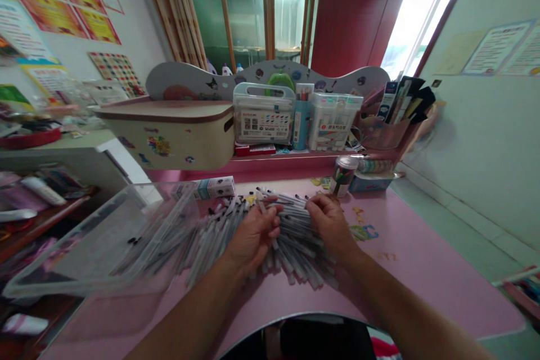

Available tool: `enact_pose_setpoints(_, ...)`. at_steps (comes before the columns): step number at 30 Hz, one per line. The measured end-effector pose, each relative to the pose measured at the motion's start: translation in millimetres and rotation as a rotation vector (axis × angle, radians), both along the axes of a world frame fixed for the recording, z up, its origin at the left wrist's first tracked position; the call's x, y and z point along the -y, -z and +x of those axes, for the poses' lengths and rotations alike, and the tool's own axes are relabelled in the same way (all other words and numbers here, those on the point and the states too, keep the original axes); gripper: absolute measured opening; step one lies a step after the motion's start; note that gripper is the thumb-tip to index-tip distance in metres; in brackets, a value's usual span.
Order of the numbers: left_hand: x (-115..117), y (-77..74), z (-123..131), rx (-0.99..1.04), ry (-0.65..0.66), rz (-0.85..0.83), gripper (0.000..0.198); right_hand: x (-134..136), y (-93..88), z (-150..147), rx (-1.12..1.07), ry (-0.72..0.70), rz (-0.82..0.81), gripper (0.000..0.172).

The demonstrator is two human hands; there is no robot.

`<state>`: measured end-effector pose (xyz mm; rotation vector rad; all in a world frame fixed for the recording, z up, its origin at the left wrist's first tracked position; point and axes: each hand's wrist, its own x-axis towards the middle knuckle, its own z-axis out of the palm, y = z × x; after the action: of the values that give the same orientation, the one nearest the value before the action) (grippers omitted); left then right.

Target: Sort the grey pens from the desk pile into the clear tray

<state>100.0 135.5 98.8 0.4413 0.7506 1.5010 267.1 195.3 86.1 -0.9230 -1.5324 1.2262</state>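
A big heap of grey marker pens lies spread on the pink desk. My left hand rests on the middle of the heap, fingers curled round a few pens. My right hand sits just to its right, fingers closed on pens at the heap's far side. More pens spill leftward into a clear plastic box that lies tilted at the desk's left edge.
A small white carton lies behind the heap. A round tin stands at the back right. On the raised shelf stand a cream storage bin, two clear marker cases and a pink organiser. Cluttered shelves are at left.
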Motion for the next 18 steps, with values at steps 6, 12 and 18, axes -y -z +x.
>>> enact_pose_setpoints(6, -1, 3.6, 6, 0.079, -0.014, -0.078, 0.028, 8, -3.0, 3, 0.058, -0.174, 0.040, 0.016)
enact_pose_setpoints(12, 1, -1.2, 5, 0.238, 0.119, -0.147, 0.027, 5, -4.6, 2, 0.148, 0.042, 0.232, 0.020)
enact_pose_setpoints(18, 2, 8.6, 16, 0.365, 0.224, -0.152, 0.027, 21, -1.1, -7, 0.130, -0.039, 0.362, 0.018)
